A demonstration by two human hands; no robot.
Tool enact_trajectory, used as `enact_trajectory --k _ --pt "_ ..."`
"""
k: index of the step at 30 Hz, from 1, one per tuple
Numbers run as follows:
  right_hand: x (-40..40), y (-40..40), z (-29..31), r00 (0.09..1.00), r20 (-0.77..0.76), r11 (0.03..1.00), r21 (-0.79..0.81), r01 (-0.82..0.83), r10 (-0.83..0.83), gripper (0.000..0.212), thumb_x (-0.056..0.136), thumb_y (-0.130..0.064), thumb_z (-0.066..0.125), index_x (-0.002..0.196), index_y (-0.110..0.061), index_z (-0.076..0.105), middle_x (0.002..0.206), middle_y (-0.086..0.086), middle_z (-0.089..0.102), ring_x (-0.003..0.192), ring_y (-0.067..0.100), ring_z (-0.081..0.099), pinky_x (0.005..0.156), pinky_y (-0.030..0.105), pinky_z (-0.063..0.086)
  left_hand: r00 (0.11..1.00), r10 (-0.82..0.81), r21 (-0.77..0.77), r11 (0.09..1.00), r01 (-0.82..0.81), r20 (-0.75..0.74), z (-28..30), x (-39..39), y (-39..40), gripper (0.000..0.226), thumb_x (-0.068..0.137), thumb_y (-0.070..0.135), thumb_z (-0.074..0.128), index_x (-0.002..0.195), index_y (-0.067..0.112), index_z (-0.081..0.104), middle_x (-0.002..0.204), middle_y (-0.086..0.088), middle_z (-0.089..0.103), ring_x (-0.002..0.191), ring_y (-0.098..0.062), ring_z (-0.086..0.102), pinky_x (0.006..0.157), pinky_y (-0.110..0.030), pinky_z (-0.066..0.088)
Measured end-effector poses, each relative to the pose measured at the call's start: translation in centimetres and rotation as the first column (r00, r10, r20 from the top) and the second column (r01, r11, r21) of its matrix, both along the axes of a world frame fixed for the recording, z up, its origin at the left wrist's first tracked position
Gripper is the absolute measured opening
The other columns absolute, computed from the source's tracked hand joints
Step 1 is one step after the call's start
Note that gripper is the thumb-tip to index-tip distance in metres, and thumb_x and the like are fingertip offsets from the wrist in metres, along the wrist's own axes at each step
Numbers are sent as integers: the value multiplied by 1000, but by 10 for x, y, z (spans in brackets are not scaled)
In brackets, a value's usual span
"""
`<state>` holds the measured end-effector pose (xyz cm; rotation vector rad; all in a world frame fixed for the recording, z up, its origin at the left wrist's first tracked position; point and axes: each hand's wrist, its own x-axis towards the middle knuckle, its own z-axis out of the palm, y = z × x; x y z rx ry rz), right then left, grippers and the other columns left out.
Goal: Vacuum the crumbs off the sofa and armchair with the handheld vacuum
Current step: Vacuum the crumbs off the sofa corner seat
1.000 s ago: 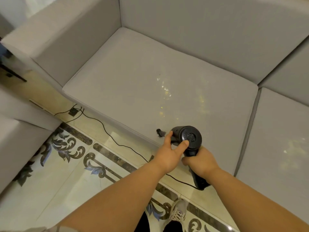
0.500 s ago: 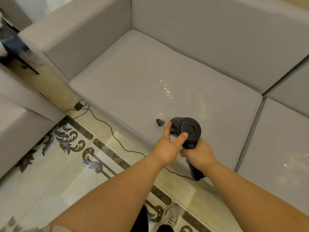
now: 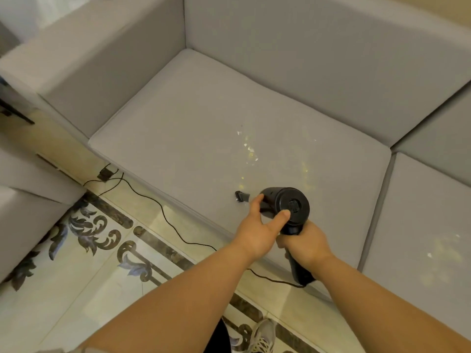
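**Vacuum braced in two hands at the seat's front edge**

I see the handheld vacuum (image 3: 285, 205) held over the front edge of the sofa (image 3: 204, 128) seat cushion, its round rear cap facing me. My right hand (image 3: 304, 247) is wrapped tight round the handle, which I take to be the carrying hold. My left hand (image 3: 257, 233) steadies the barrel: thumb pressed on the rear cap, fingers curved along the side, probably to aim the nozzle (image 3: 240, 196) low across the fabric. The nozzle sits just short of the crumbs (image 3: 251, 151), which trail back from the front edge toward the middle of the cushion. More crumbs show on the next cushion at the right. A cord (image 3: 163, 212) runs from the handle's base across the floor.

The barrel hides the nozzle's joint, and I cannot tell whether the nozzle touches the cushion. The armchair is cut off at the left edge.
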<state>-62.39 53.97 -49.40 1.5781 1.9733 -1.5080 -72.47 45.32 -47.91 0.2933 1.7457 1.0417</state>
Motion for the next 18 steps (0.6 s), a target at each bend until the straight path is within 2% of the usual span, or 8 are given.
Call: enact_trajectory --k 3,5,7,9,12,18 --pt "-26 -6 -3 999 -50 1000 -14 -4 3 42 52 -26 67 93 -14 65 72 7 67 69 31 68 71 45 57 999 15 5 1000 -15 -39 0 -23 -4 75 91 47 55 150 32 11 134 9 44 121 -11 42 93 -22 31" --pt "-38 -12 -9 998 -56 999 -31 -19 17 39 56 -24 70 94 -18 63 78 6 68 75 31 67 71 42 57 999 13 -8 1000 -13 -39 -4 -36 -9 75 91 47 55 150 32 12 127 12 43 117 -9 42 98 -24 32" --pt "-43 -15 -16 999 -40 999 -42 -15 14 30 67 -16 73 92 -23 59 80 5 67 77 30 67 69 36 54 1000 -19 -40 999 18 -10 -13 -45 -13 78 89 50 57 149 33 11 136 8 44 122 -18 48 107 -34 36" --pt "-38 -17 -22 1000 -7 999 -39 -5 4 28 70 -14 73 92 -23 58 80 4 67 77 28 67 67 34 53 996 -84 -72 994 86 31 -19 -47 -14 82 86 53 58 149 36 9 143 0 42 123 -25 51 107 -44 38" --pt "-27 -14 -22 1000 20 999 -30 16 -16 30 69 -13 74 95 -19 60 81 6 67 76 29 67 70 37 55 987 -142 -77 986 147 69 -19 -42 -7 86 84 57 59 148 39 5 147 -1 38 124 -25 50 108 -45 37" --pt "-9 1 -12 999 37 1000 3 28 -28 27 68 -13 74 89 -21 59 78 6 67 76 32 67 71 38 55 986 -136 -54 988 142 99 -14 -23 8 85 85 56 58 149 37 5 146 1 40 126 -25 49 109 -46 36"
